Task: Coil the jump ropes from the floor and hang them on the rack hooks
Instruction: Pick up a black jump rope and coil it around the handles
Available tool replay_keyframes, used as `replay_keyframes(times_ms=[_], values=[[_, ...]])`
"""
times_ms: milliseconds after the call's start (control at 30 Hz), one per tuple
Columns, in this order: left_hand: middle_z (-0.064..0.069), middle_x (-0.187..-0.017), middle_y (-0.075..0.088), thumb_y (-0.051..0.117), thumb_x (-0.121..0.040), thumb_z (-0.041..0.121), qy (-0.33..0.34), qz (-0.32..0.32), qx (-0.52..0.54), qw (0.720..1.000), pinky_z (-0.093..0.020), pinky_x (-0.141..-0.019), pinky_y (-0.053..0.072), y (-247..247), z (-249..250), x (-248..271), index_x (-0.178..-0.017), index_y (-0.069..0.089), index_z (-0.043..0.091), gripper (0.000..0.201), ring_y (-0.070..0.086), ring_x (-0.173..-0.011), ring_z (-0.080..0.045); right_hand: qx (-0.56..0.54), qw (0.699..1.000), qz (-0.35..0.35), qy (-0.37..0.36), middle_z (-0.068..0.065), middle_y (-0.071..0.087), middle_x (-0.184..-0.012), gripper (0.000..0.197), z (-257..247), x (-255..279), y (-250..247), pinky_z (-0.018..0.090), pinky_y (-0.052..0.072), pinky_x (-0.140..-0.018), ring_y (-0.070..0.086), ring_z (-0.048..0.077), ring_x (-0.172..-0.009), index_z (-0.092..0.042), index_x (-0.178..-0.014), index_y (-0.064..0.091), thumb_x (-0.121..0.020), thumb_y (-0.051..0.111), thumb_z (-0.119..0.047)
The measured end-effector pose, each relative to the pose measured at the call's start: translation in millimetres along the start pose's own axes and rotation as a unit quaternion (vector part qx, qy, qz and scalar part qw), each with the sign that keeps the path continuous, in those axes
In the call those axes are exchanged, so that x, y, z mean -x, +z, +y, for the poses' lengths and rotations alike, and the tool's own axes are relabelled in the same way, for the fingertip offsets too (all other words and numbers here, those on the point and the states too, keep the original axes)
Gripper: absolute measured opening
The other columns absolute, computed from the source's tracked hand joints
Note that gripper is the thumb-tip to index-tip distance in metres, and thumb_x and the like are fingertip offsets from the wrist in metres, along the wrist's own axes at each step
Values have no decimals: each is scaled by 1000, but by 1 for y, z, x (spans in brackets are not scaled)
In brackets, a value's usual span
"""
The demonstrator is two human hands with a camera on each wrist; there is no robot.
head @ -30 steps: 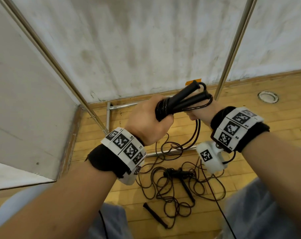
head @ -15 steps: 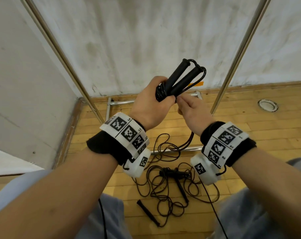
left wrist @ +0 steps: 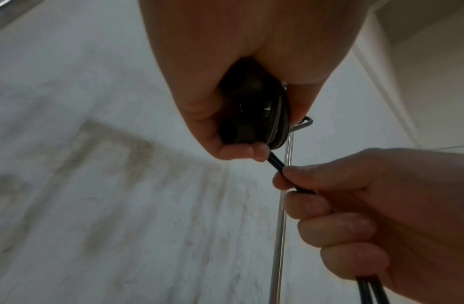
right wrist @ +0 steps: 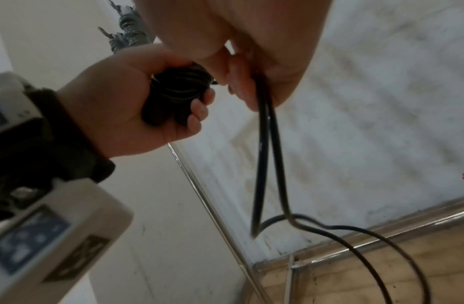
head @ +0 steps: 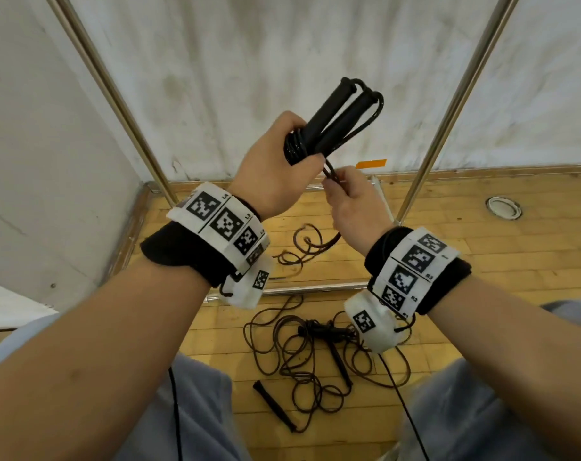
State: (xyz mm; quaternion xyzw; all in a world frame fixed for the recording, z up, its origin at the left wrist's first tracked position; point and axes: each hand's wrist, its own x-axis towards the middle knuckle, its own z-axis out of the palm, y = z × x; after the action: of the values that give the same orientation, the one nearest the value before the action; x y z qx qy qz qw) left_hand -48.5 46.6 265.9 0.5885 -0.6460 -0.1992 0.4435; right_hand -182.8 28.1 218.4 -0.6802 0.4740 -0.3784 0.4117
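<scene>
Winding tautly, we are gripping the black jump-rope handles in our left hand while our right hand is pinching the doubled black cord, feeding even turns.

Even, soft light; wrist views dim, blurred, perhaps backlit; edges bowed.

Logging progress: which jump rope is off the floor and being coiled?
The rope with both handles gripped together in the left hand, its cord pinched by the right hand. The other rope lies tangled on the floor.

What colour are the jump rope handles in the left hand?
Black; the handles in the left hand show best in the head view.
</scene>
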Motion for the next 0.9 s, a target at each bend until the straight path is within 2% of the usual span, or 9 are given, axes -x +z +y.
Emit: replay_keyframes(times_ms=[67,133,200,267,367,467,567,733,900], values=[[-3,-81,64,62,-83,22,1,4,-12,1000,-32,-66,51,-2,-2,-2,-104,48,18,25,61,-69,-18,6,1000,11,-12,-6,44,-60,21,-4,-5,-4,31,35,-54,39,14,-52,-21,-81,53,-98,42,-24],[4,-77,59,62,-83,23,4,5,-24,1000,-20,-63,47,-3,-7,-3,-102,47,20,25,58,-67,-6,1,1000,-12,-8,-5,42,-56,29,-7,-7,-6,31,37,-49,38,13,-47,-23,-73,54,-99,40,-24],[10,-72,53,63,-83,24,13,3,-49,999,-10,-55,37,-5,-11,-2,-99,44,24,24,52,-63,1,31,999,-31,-1,-4,42,-56,34,-10,-7,-5,28,46,-48,42,10,-44,-21,-70,54,-100,39,-27],[11,-72,51,63,-84,26,14,-9,-68,998,-12,-52,35,-5,-15,0,-100,43,25,25,51,-63,-2,66,997,-42,0,-3,45,-57,37,-14,-6,-5,23,44,-47,44,10,-44,-20,-67,53,-99,38,-29],[9,-73,52,65,-83,24,6,-24,-64,998,-10,-51,38,-5,-21,2,-100,43,24,28,50,-60,-3,98,994,-51,1,-2,46,-56,38,-16,-5,-11,24,35,-46,39,12,-43,-21,-64,54,-98,40,-29],[8,-72,54,65,-84,22,1,-46,-78,996,-11,-48,40,-7,-28,4,-106,42,26,32,50,-54,-4,140,987,-72,-12,-4,47,-57,36,-17,0,-16,19,32,-44,41,11,-49,-23,-66,55,-99,39,-28],[11,-74,53,61,-85,23,1,-72,-141,987,-19,-49,38,-2,-34,7,-118,42,27,38,52,-58,-3,166,983,-75,-11,-5,45,-55,35,-18,7,-15,14,31,-44,42,8,-53,-19,-71,58,-99,38,-27],[8,-76,50,57,-89,22,-3,-91,-234,968,-22,-48,31,13,-42,9,-114,43,20,29,48,-61,-5,211,972,-99,-25,-6,46,-61,33,-19,16,-6,23,30,-51,44,6,-57,-12,-82,62,-100,37,-23],[5,-78,51,58,-88,23,-13,-79,-247,966,-24,-47,30,20,-43,7,-110,42,18,28,47,-59,-7,190,977,-97,2,-5,43,-57,32,-14,15,-6,14,28,-41,39,9,-50,-2,-91,65,-98,41,-23]])
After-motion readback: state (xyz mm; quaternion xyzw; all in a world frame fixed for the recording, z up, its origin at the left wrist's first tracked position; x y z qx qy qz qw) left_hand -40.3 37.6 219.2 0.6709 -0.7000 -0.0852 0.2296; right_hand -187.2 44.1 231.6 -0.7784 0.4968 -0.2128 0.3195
